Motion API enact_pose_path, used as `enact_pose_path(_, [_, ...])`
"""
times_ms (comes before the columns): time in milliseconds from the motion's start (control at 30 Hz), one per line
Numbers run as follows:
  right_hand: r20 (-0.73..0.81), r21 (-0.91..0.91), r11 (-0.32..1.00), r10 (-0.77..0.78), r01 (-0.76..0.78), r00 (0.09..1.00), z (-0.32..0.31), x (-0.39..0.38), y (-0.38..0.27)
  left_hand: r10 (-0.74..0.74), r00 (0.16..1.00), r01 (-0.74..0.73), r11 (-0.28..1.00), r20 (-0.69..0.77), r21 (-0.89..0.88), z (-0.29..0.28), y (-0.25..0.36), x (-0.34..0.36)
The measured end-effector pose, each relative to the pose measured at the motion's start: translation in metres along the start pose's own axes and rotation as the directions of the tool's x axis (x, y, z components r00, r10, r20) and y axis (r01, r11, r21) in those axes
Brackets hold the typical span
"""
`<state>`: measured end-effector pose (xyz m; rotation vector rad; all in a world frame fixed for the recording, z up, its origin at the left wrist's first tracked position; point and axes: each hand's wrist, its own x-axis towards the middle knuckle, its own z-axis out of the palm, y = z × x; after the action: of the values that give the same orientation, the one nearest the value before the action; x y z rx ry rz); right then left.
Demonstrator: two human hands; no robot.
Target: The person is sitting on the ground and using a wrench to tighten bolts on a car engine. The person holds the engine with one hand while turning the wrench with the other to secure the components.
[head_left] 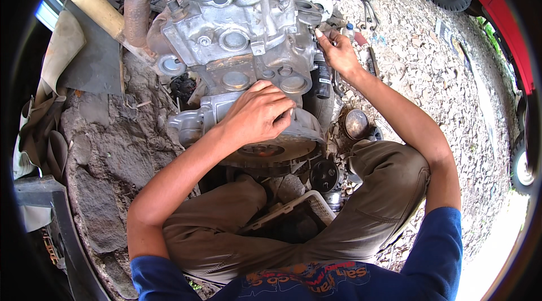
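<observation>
A large grey metal engine [234, 35] stands upright in front of my crossed legs, its round bell-shaped housing [305, 131] toward me. My left hand [259, 112] rests on the top of that housing with its fingers curled and closed; whatever may lie under them is hidden. At the engine's right side, my right hand [339, 52] has its fingers closed together against a small part that I cannot make out. Just below it, a black cylinder [322, 81] with a pale label sits against the engine side. A rusty curved exhaust pipe [141, 10] is joined to the upper left.
Between my legs lies a pale plastic basket [319, 205], with a black round pulley-like part [324, 175] beside it. A round metal part [357, 124] lies near my right knee. Rough rock [104, 188] is at left, gravel [418, 69] at right, a red vehicle [497, 1] beyond.
</observation>
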<state>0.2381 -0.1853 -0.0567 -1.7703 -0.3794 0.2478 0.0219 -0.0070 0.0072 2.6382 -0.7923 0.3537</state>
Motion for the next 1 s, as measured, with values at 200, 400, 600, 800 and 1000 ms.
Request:
enact_pose_path(200, [-0.016,0.021,1.000,-0.011,0.011,1.000,-0.001,0.002,0.002,0.006,1.000,-0.006,1.000,0.000,0.011,0.000,0.000,0.000])
enact_pose_path(400, [0.038,0.017,1.000,-0.009,0.008,0.999,-0.005,0.002,-0.006,0.007,1.000,-0.007,1.000,-0.002,0.007,0.001,0.000,0.000])
enact_pose_path(600, [0.123,0.092,0.986,0.127,-0.139,0.984,-0.013,-0.002,-0.013,0.004,1.000,-0.004,1.000,-0.005,-0.007,0.000,0.000,0.000])
enact_pose_path(800, [0.056,-0.016,0.999,0.045,-0.044,0.997,-0.010,0.002,-0.008,0.004,1.000,-0.004,1.000,-0.014,-0.010,0.001,0.000,0.001])
enact_pose_path(1000, [0.024,0.105,0.994,-0.036,0.034,0.999,-0.003,-0.001,0.000,0.001,1.000,-0.001,1.000,-0.008,-0.006,0.000,0.000,0.000])
